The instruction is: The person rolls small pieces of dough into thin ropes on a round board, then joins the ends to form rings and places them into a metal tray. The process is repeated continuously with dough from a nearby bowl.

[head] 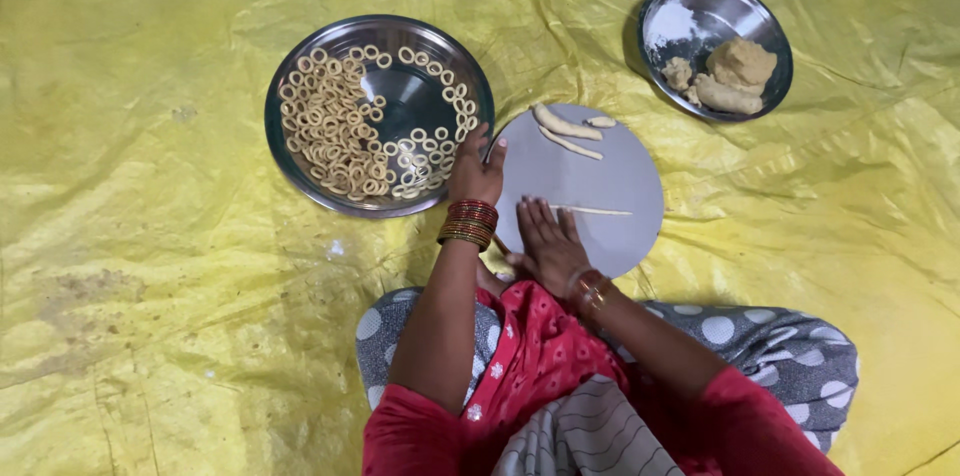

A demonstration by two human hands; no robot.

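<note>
Right hand [548, 239] flat, fingers spread, pressing a thin dough rope [590, 210] on the round board [600, 181] for rolling. Left hand [477, 173] loosely curled, empty, at the ring-filled steel plate [378, 114]. Farther off, dough bowl [715, 46] within reach.

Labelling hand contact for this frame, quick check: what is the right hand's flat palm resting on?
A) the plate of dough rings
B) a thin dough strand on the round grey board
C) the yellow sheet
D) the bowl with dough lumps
B: the right hand lies flat on the round grey board, fingers over the end of a thin dough strand; the left hand is by the plate of dough rings.
</note>
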